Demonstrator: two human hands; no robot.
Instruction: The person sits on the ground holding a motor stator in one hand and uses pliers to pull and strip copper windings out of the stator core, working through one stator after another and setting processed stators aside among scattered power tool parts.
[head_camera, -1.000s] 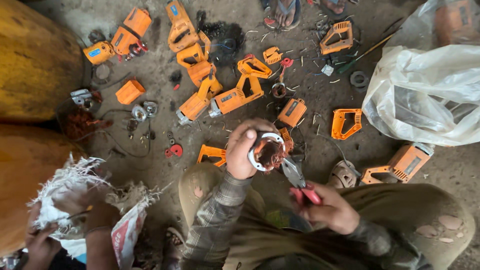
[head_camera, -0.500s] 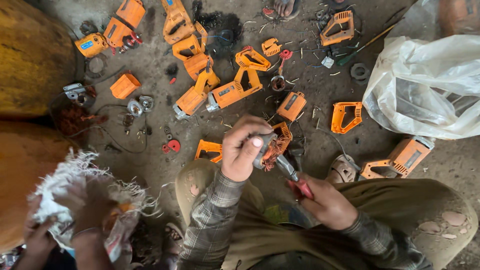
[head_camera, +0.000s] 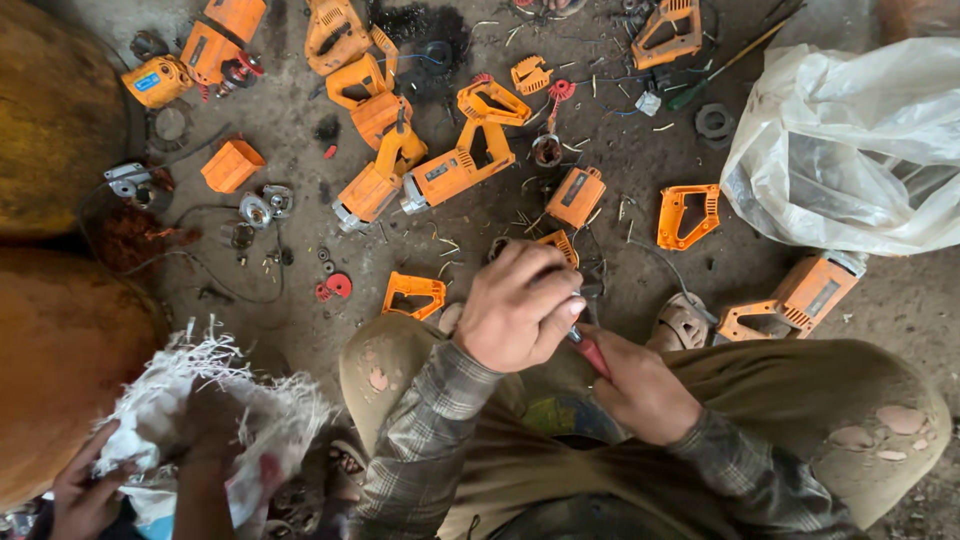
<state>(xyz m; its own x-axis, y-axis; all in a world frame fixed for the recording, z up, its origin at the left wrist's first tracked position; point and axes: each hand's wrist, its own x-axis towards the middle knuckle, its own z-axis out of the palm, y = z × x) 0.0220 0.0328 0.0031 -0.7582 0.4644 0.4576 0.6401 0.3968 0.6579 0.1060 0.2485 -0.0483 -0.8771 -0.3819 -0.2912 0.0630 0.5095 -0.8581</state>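
Dirty concrete floor (head_camera: 300, 300) littered with orange power-tool housings.

Above the knees, the left hand (head_camera: 515, 310) is clenched over a small part, hidden under the fingers. Just beside it, the right hand (head_camera: 640, 390) grips red-handled pliers (head_camera: 590, 352), long axis slanting up-left, nose toward the left hand. A white plastic bag (head_camera: 850, 150) lies upper right.

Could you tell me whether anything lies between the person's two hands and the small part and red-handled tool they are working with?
Nothing visible does. The left hand is closed over the small part, hiding it, and the right hand grips the red-handled tool, whose tip disappears under the left hand.
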